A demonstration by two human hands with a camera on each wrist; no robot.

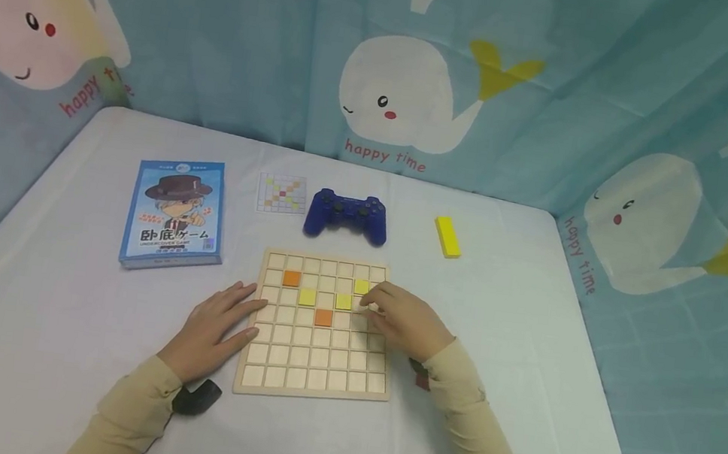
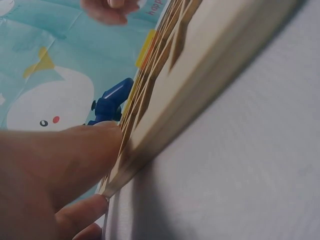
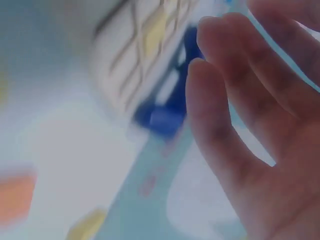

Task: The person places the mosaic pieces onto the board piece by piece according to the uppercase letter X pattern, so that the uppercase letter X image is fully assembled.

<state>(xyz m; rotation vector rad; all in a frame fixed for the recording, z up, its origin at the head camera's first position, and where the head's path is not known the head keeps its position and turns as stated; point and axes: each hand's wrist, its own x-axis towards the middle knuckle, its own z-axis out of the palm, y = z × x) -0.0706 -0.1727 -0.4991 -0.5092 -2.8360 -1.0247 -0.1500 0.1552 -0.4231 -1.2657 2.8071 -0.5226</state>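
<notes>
A square wooden grid board [image 1: 298, 356] lies on the table, with square tiles in some of its cells. Orange tiles sit at upper left [image 1: 292, 279] and near the middle [image 1: 323, 318]. Yellow tiles fill three cells: one on the left [image 1: 307, 297], one in the middle [image 1: 344, 302], one at upper right [image 1: 361, 287]. My left hand [image 1: 209, 333] rests on the board's left edge with fingers extended. Over the right side of the board hovers my right hand [image 1: 409, 319], fingers loosely bent; in the right wrist view nothing shows between thumb and fingers [image 3: 207, 100].
Behind the board lie a blue game controller [image 1: 347, 217] and a small card with a coloured grid pattern [image 1: 282, 194]. A blue game box [image 1: 176, 211] stands left, a yellow block [image 1: 447, 237] right. A blurred orange thing [image 3: 15, 197] shows in the right wrist view. Whale-print curtains [image 1: 566, 25] surround the table.
</notes>
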